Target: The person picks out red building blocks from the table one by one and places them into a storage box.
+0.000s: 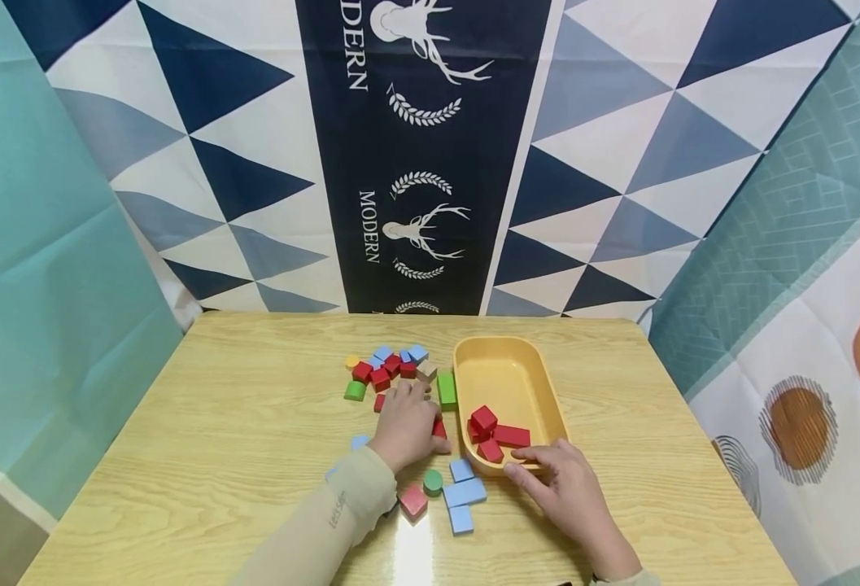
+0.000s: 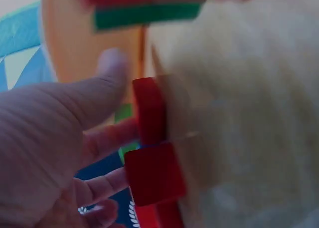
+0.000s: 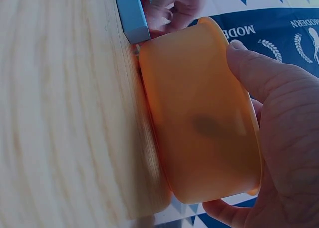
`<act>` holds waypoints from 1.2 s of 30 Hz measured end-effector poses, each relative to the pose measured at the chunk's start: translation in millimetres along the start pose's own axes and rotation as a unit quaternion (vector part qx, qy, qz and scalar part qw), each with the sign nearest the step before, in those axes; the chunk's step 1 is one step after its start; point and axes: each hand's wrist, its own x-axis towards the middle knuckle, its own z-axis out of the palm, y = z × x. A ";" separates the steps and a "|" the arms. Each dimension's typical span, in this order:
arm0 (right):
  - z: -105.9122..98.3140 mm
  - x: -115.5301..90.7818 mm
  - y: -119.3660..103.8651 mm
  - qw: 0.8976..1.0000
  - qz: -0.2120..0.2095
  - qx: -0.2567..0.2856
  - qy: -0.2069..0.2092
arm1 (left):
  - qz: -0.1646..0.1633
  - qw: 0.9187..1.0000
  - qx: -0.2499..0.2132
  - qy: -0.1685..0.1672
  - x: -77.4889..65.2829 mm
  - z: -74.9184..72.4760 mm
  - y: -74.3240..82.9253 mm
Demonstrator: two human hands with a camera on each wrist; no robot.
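My left hand (image 1: 405, 423) reaches in among loose blocks left of a yellow plastic tub (image 1: 506, 348). In the left wrist view its fingers extend to a standing red block (image 2: 151, 111) and a red cube (image 2: 155, 174) beside it, while the thumb stays apart from them. Another red block (image 1: 439, 429) shows by the thumb in the head view. At the tub's near right corner, my right hand (image 1: 569, 492) holds the rim, thumb and fingers around it. Several red blocks (image 1: 512, 437) lie inside the tub's near end.
Behind the left hand sits a cluster of red, blue, green and yellow blocks, with a natural wood block (image 1: 426, 371) and a long green block (image 1: 447, 391) near the tub. Closer in are blue blocks (image 1: 464, 492), a green cylinder (image 1: 433, 483) and a red cube (image 1: 413, 503).
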 end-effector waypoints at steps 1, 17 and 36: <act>-0.6 0.2 0.0 1.000 -0.001 0.001 0.000 | 0.010 1.000 0.010 0.004 -0.9 -0.4 1.5; 0.0 1.4 -1.0 1.000 -0.030 0.009 -0.002 | 0.073 0.977 -0.175 0.099 6.4 -33.8 10.4; -2.5 1.6 0.9 1.000 -0.027 0.009 -0.001 | 0.054 0.975 -0.212 -0.045 -99.5 -0.5 -21.2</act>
